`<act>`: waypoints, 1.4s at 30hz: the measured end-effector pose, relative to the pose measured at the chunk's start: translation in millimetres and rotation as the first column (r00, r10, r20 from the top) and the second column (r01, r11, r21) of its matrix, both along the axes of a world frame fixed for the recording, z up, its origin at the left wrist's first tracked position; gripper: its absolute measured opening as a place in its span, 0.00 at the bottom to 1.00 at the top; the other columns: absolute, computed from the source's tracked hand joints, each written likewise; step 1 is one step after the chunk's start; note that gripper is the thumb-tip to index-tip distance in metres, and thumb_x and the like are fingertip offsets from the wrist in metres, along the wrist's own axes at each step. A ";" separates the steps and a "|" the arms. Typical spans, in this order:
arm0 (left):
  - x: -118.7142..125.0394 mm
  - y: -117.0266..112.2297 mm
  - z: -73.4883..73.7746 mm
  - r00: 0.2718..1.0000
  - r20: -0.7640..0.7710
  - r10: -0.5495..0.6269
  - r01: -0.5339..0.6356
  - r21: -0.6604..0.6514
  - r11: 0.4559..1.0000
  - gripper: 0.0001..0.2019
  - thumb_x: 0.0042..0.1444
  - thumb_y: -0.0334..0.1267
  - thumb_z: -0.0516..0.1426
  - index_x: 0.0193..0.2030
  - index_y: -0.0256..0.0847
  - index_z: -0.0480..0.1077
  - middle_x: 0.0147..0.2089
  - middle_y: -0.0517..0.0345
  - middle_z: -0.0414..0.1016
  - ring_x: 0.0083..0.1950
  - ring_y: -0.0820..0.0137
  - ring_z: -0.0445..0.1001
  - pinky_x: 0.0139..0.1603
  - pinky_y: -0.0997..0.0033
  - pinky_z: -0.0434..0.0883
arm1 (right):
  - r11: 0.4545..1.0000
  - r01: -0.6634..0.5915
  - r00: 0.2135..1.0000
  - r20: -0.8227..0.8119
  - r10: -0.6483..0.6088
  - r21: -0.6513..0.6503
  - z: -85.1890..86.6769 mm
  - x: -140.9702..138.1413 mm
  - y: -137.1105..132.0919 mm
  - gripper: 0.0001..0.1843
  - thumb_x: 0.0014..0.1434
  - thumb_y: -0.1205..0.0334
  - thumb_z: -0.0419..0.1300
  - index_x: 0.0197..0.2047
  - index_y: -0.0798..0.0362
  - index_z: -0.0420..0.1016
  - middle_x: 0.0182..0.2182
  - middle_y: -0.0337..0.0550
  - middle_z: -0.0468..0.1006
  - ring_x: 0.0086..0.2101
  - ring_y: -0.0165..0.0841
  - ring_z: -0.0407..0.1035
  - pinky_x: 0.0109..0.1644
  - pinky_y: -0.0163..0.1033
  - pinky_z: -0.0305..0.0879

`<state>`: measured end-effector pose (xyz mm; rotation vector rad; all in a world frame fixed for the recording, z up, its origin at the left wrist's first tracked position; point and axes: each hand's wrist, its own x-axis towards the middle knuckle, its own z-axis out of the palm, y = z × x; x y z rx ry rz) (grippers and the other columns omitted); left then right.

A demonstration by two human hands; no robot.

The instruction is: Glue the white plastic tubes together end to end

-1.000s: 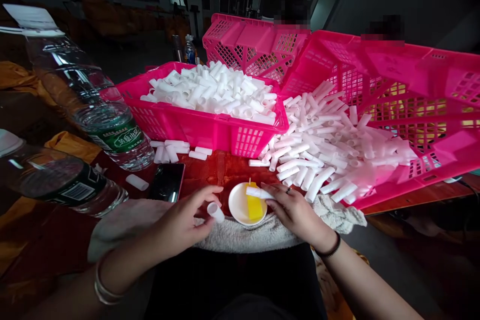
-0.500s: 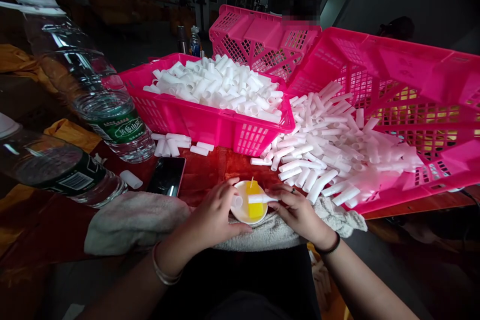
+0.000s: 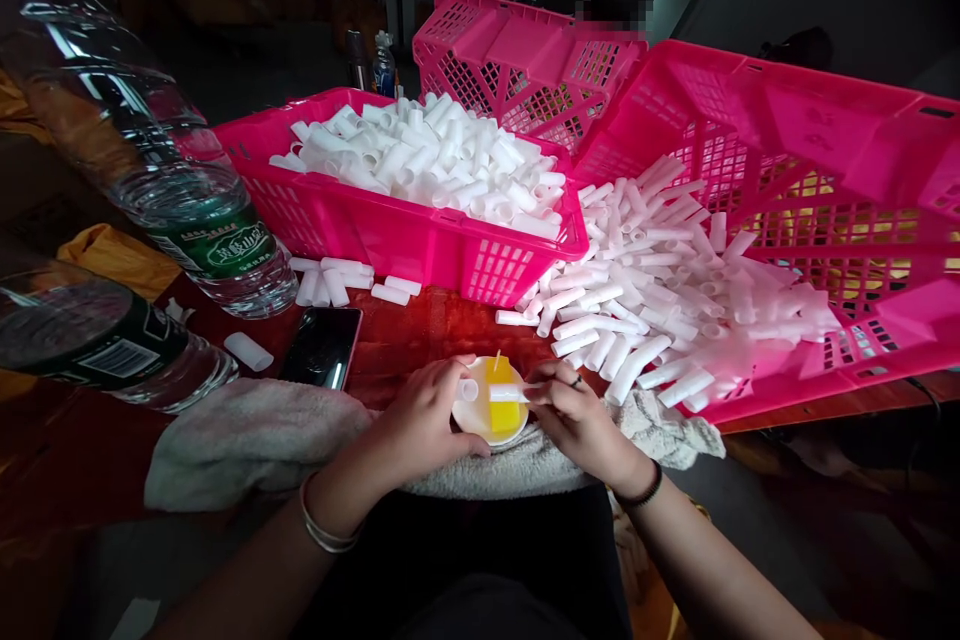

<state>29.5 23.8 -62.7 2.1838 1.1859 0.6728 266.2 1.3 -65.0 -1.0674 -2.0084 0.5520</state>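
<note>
A small round white dish (image 3: 466, 420) with a yellow block (image 3: 504, 416) on it sits before me at the table's front edge. My left hand (image 3: 429, 422) curls around the dish's left side, its fingers closed on a short white plastic tube (image 3: 467, 390) and the thumb near the rim. From the right, my right hand (image 3: 576, 417) pinches the end of another white tube (image 3: 508, 393), which lies across the front of the yellow block. A thin pale stub sticks up from the block's top. Under the dish and my wrists runs a grey towel (image 3: 259, 440).
Behind stands a pink basket (image 3: 420, 245) heaped with short white tubes (image 3: 427, 155). At right, a tipped pink basket (image 3: 757, 105) spills longer tubes (image 3: 637, 270). Two water bottles (image 3: 225, 245), a phone (image 3: 322, 345) and several loose tubes (image 3: 330, 282) are on the left.
The whole view has shifted slightly, so most things sit a little further left and higher. My right fingers are more curled at the tube. Both tubes stay by the dish.
</note>
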 end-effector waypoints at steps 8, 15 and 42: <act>-3.8 6.8 6.3 0.999 -0.009 -0.032 0.031 -0.090 0.995 0.40 0.34 0.39 0.73 0.56 0.41 0.63 0.59 0.43 0.70 0.60 0.51 0.68 0.61 0.48 0.66 | 0.993 0.053 0.997 -0.049 -0.058 -0.102 -2.2 0.4 -4.5 0.05 0.63 0.62 0.59 0.41 0.51 0.74 0.41 0.49 0.74 0.44 0.38 0.71 0.47 0.43 0.72; -6.7 11.8 6.7 0.995 -0.056 -0.085 0.081 -0.068 0.994 0.42 0.36 0.42 0.72 0.59 0.43 0.60 0.60 0.45 0.68 0.62 0.51 0.66 0.61 0.49 0.66 | 0.982 0.069 0.993 -0.085 -0.085 -0.178 -3.9 0.5 -8.3 0.10 0.65 0.61 0.56 0.49 0.50 0.72 0.39 0.47 0.77 0.39 0.37 0.75 0.41 0.42 0.74; 37.6 -89.6 47.2 0.934 0.128 -0.335 0.357 -0.256 0.898 0.09 0.64 0.41 0.53 0.46 0.42 0.71 0.33 0.60 0.77 0.31 0.69 0.75 0.34 0.73 0.73 | 0.972 0.115 0.993 0.015 -0.121 0.204 42.0 -29.9 -82.5 0.15 0.66 0.68 0.48 0.27 0.50 0.65 0.18 0.36 0.68 0.20 0.28 0.65 0.25 0.32 0.62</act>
